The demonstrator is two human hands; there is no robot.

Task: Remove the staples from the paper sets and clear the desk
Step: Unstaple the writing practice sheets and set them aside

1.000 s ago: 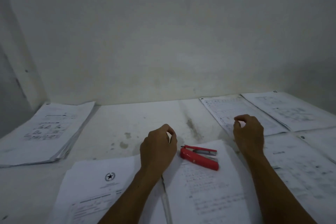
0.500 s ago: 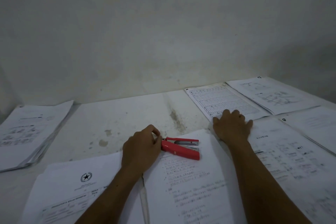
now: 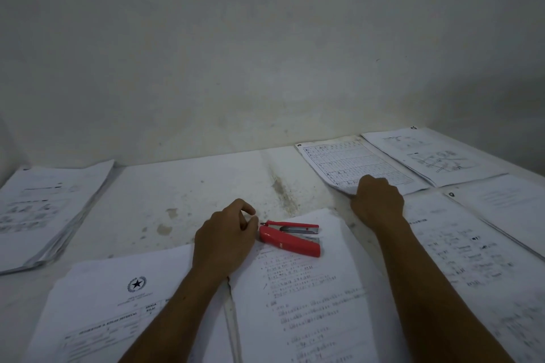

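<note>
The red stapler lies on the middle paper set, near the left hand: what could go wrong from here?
1. The stapler rests loose on the middle set; moving that set could tip it off.
2. The right hand grips the gridded set at its near corner; a pull there may crease or tear it.
3. The left hand presses the middle set's edge and may crumple it.

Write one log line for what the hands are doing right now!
left hand: curled beside red stapler | right hand: gripping grid sheet corner | stapler: lying on paper
</note>
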